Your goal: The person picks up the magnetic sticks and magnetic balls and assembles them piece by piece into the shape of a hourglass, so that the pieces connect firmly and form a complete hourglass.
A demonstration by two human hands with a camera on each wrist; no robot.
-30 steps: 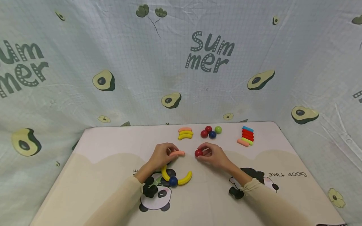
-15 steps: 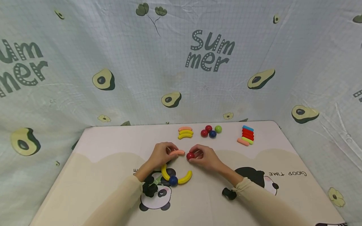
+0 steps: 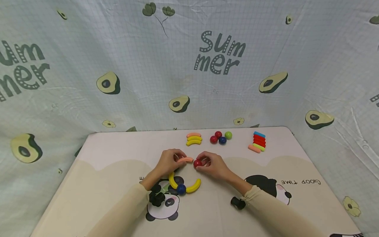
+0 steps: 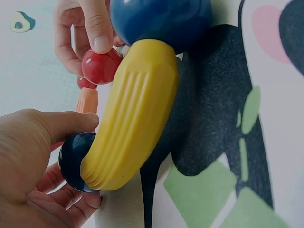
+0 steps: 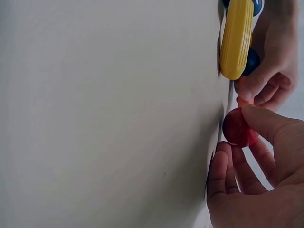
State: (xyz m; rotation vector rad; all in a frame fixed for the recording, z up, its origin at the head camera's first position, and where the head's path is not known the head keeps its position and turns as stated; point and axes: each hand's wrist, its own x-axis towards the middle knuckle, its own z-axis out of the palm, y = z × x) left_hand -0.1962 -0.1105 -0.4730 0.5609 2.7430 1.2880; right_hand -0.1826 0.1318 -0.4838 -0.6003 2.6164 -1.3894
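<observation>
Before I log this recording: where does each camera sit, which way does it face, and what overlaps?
Head: worn on the head, facing forward and down over the table to a printed backdrop; both sleeves, left hand and right hand show.
Left wrist: on that wrist, close on a yellow banana and blue ball; left hand lower left, right hand at top.
Right wrist: on that wrist, looking at the red ball; right hand lower right, left hand upper right.
Both wrist views share the red ball and orange piece.
</observation>
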